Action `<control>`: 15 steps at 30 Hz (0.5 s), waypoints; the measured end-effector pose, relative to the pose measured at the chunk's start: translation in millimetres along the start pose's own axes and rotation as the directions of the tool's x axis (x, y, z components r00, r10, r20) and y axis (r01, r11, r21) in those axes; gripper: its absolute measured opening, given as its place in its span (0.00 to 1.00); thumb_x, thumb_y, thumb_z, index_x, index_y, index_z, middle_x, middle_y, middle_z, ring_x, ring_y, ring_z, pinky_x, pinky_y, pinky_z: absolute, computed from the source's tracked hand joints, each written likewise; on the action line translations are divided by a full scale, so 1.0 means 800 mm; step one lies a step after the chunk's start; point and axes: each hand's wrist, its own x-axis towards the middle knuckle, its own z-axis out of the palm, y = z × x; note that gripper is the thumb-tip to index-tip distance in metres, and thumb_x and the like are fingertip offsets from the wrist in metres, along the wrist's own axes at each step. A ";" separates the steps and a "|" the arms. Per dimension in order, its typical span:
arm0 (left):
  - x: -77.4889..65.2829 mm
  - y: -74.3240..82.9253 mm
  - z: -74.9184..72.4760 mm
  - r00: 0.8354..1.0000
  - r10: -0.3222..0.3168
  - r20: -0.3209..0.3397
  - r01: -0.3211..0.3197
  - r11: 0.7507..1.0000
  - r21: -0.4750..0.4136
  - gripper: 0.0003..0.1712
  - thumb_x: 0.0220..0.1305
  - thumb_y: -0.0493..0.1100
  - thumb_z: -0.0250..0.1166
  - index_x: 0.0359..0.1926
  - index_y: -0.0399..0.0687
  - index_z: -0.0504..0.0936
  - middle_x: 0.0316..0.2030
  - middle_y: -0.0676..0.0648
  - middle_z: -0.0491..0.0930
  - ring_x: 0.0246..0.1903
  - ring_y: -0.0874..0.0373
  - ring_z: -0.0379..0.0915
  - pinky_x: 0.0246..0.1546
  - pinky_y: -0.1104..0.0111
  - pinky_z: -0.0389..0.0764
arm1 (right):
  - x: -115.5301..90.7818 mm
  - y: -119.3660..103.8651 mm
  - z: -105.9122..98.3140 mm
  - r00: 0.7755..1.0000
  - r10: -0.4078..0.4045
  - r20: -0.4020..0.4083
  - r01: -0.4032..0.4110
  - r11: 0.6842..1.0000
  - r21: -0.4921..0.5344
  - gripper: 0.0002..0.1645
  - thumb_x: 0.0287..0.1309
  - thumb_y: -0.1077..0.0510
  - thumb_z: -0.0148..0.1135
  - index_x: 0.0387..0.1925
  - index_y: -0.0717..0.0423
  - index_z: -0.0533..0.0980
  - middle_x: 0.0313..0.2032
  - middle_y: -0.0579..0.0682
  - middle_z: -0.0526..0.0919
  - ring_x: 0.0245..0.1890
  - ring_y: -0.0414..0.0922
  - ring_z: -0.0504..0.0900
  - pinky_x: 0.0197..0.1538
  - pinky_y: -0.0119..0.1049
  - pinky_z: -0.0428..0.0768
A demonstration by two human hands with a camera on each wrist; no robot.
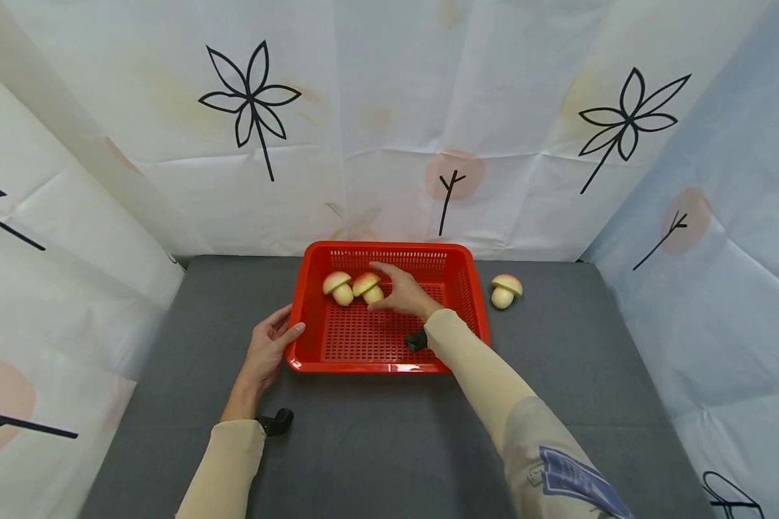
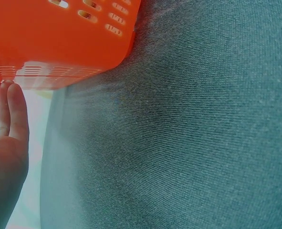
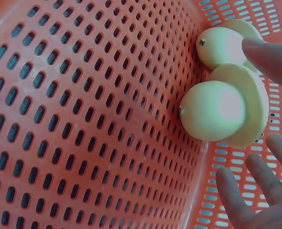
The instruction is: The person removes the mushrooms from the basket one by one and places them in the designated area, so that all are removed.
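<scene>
A red plastic basket (image 1: 389, 367) with slotted sides stands on the grey cloth. My left hand (image 1: 273, 344) is at its left side, the thumb at the rim; the left wrist view shows straight fingers (image 2: 17, 112) against the outer wall. Two toy mushrooms with red-yellow caps and pale stems lie inside, the left mushroom (image 1: 338, 287) beside the right mushroom (image 1: 367, 287). Over the basket, my right hand (image 1: 402, 292) has thumb and fingers spread apart near the right mushroom. In the right wrist view this nearer mushroom (image 3: 212, 112) shows no finger closed round it.
A third toy mushroom (image 1: 506, 290) sits on the grey table cloth (image 1: 363, 447), just right of the basket. Behind the table hangs a white curtain (image 1: 376, 108) with printed black leaves, and similar cloth hangs at both sides.
</scene>
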 end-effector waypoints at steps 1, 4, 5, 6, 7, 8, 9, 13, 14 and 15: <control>0.000 0.000 0.000 1.000 -0.001 0.001 0.001 1.000 0.001 0.37 0.71 0.35 0.64 0.75 0.32 0.59 0.69 0.30 0.64 0.61 0.53 0.72 0.55 0.68 0.80 | 0.001 -0.001 0.001 1.000 0.001 0.005 -0.001 1.000 -0.001 0.56 0.53 0.60 0.79 0.78 0.49 0.59 0.75 0.53 0.62 0.74 0.53 0.61 0.69 0.55 0.69; 0.000 0.000 0.000 1.000 0.004 0.003 -0.004 1.000 0.010 0.37 0.71 0.35 0.64 0.75 0.33 0.59 0.69 0.30 0.64 0.61 0.53 0.72 0.55 0.69 0.80 | 0.004 -0.005 0.003 1.000 0.002 0.015 -0.002 1.000 -0.009 0.56 0.53 0.60 0.79 0.78 0.48 0.59 0.75 0.52 0.61 0.75 0.53 0.59 0.69 0.54 0.69; 0.000 0.000 0.000 1.000 0.008 0.006 -0.008 1.000 0.013 0.37 0.72 0.35 0.64 0.75 0.33 0.59 0.69 0.30 0.64 0.61 0.53 0.72 0.55 0.69 0.80 | 0.005 -0.005 0.003 1.000 0.004 0.020 -0.004 1.000 -0.010 0.56 0.53 0.60 0.79 0.78 0.48 0.58 0.76 0.52 0.60 0.75 0.53 0.58 0.69 0.55 0.68; -0.001 -0.001 -0.001 1.000 0.011 0.008 -0.012 1.000 0.016 0.37 0.72 0.35 0.64 0.75 0.33 0.59 0.69 0.30 0.64 0.61 0.52 0.72 0.55 0.68 0.80 | 0.006 -0.005 0.004 1.000 0.007 0.024 -0.007 1.000 -0.016 0.56 0.53 0.60 0.79 0.78 0.48 0.58 0.76 0.52 0.60 0.76 0.53 0.57 0.70 0.55 0.68; -0.001 -0.001 -0.001 1.000 0.014 0.011 -0.015 1.000 0.015 0.37 0.72 0.35 0.64 0.75 0.33 0.59 0.69 0.30 0.64 0.61 0.53 0.72 0.55 0.69 0.80 | 0.007 -0.006 0.004 1.000 0.007 0.029 -0.006 1.000 -0.020 0.56 0.53 0.60 0.79 0.79 0.48 0.58 0.76 0.52 0.60 0.76 0.53 0.57 0.70 0.54 0.68; -0.001 -0.001 -0.001 1.000 0.017 0.012 -0.017 1.000 0.013 0.37 0.72 0.35 0.64 0.75 0.33 0.59 0.69 0.30 0.65 0.61 0.53 0.73 0.55 0.68 0.80 | 0.008 -0.005 0.005 0.999 0.008 0.034 -0.007 1.000 -0.023 0.57 0.53 0.59 0.79 0.79 0.47 0.57 0.76 0.52 0.60 0.76 0.53 0.56 0.70 0.54 0.68; -0.001 -0.001 -0.001 1.000 0.019 0.013 -0.019 1.000 0.012 0.36 0.72 0.35 0.63 0.75 0.33 0.59 0.69 0.30 0.65 0.61 0.54 0.73 0.55 0.68 0.80 | 0.009 -0.005 0.006 0.999 0.010 0.039 -0.009 1.000 -0.025 0.57 0.53 0.59 0.79 0.79 0.47 0.57 0.76 0.52 0.59 0.76 0.54 0.56 0.69 0.54 0.69; -0.001 -0.001 -0.002 1.000 0.018 0.014 -0.018 1.000 0.004 0.37 0.72 0.35 0.64 0.75 0.33 0.59 0.68 0.30 0.65 0.59 0.57 0.74 0.54 0.69 0.81 | 0.012 -0.002 0.008 0.999 0.006 0.044 -0.005 1.000 -0.031 0.58 0.51 0.61 0.80 0.79 0.48 0.57 0.76 0.53 0.61 0.75 0.54 0.59 0.68 0.52 0.71; -0.001 -0.002 -0.002 1.000 0.017 0.013 -0.017 1.000 0.002 0.37 0.72 0.35 0.64 0.75 0.33 0.59 0.68 0.31 0.65 0.59 0.57 0.74 0.54 0.69 0.81 | 0.013 -0.001 0.009 0.999 0.006 0.047 -0.005 1.000 -0.030 0.59 0.50 0.61 0.80 0.79 0.49 0.57 0.75 0.54 0.61 0.75 0.54 0.59 0.67 0.51 0.72; -0.001 -0.002 -0.002 1.000 0.016 0.013 -0.016 1.000 0.002 0.37 0.72 0.35 0.64 0.75 0.33 0.59 0.68 0.31 0.65 0.59 0.57 0.74 0.54 0.69 0.81 | 0.013 0.000 0.010 0.999 0.005 0.048 -0.003 1.000 -0.030 0.59 0.49 0.62 0.81 0.79 0.49 0.57 0.75 0.54 0.61 0.74 0.54 0.60 0.67 0.51 0.72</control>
